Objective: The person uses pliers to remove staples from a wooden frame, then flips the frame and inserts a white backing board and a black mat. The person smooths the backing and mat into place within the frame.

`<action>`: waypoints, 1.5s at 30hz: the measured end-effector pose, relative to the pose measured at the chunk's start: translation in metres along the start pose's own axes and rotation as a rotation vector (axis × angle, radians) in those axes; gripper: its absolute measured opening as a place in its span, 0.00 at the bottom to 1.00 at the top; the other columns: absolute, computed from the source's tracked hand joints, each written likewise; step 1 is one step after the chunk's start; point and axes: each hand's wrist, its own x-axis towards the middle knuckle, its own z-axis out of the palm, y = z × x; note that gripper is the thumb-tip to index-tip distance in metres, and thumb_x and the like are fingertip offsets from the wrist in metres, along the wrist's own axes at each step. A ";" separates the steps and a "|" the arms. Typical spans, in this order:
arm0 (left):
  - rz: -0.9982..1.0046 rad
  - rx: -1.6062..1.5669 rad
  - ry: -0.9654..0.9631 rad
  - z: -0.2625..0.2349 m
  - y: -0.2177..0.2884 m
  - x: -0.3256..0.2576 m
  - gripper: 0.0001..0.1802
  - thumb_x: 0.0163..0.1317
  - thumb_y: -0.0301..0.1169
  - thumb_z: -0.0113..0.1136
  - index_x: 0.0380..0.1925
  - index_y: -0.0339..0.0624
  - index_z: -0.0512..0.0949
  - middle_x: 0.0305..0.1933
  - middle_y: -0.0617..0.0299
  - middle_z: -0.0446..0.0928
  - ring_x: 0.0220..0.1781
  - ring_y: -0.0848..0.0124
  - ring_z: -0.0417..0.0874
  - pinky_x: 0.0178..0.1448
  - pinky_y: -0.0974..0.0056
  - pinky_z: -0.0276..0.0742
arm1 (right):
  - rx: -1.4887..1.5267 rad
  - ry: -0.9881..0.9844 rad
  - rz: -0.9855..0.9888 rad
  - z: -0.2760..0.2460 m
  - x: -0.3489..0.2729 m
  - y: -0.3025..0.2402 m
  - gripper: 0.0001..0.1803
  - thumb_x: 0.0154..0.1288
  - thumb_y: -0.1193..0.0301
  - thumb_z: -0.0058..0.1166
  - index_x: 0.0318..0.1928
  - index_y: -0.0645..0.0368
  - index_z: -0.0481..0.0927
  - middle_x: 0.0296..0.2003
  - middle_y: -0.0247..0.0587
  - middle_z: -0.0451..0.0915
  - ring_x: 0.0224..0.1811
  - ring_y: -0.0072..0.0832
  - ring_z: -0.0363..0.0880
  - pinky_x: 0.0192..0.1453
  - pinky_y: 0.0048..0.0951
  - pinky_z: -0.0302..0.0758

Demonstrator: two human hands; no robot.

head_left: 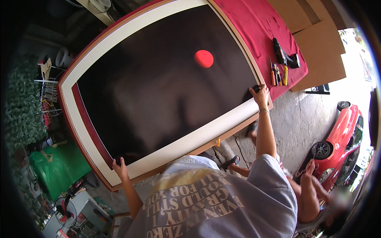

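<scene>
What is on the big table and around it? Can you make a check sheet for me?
Surface: table with red cloth, mostly covered by a large framed picture.
Job's things: dark sheet with red dot lying in a cream mat and wooden frame.
Clutter: power drill, pliers and yellow utility knife on the cloth.
Hands: left hand on the sheet's near left corner; right hand on its near right corner; both open, pressing flat.
Cables: nothing seen.
Surroundings: cardboard sheets, red car, green bag, another person seated, floor fan.
</scene>
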 end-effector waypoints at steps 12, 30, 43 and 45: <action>0.093 0.230 0.074 0.003 -0.011 -0.005 0.43 0.59 0.46 0.76 0.66 0.29 0.69 0.66 0.32 0.71 0.69 0.39 0.70 0.73 0.44 0.67 | -0.039 0.041 -0.001 0.012 -0.009 0.003 0.47 0.47 0.47 0.79 0.58 0.65 0.72 0.54 0.60 0.76 0.63 0.54 0.70 0.69 0.49 0.67; -0.005 0.076 0.103 -0.007 -0.019 -0.016 0.53 0.45 0.46 0.84 0.64 0.24 0.68 0.62 0.29 0.69 0.63 0.34 0.73 0.68 0.42 0.73 | -0.179 -0.060 -0.030 0.001 -0.036 0.008 0.49 0.41 0.43 0.80 0.52 0.68 0.73 0.47 0.66 0.79 0.55 0.60 0.77 0.59 0.52 0.76; -0.101 0.133 0.142 -0.014 -0.008 -0.032 0.54 0.44 0.49 0.84 0.65 0.30 0.68 0.61 0.36 0.69 0.63 0.39 0.73 0.66 0.41 0.74 | -0.131 -0.148 -0.022 0.006 -0.027 0.025 0.52 0.40 0.44 0.82 0.56 0.67 0.70 0.52 0.64 0.75 0.59 0.59 0.73 0.65 0.55 0.70; -0.109 0.130 0.146 -0.017 -0.004 -0.034 0.54 0.44 0.50 0.84 0.65 0.31 0.68 0.62 0.38 0.69 0.64 0.39 0.73 0.66 0.41 0.74 | -0.111 -0.162 -0.019 0.005 -0.026 0.025 0.52 0.40 0.43 0.81 0.55 0.67 0.70 0.52 0.63 0.75 0.60 0.58 0.72 0.66 0.54 0.70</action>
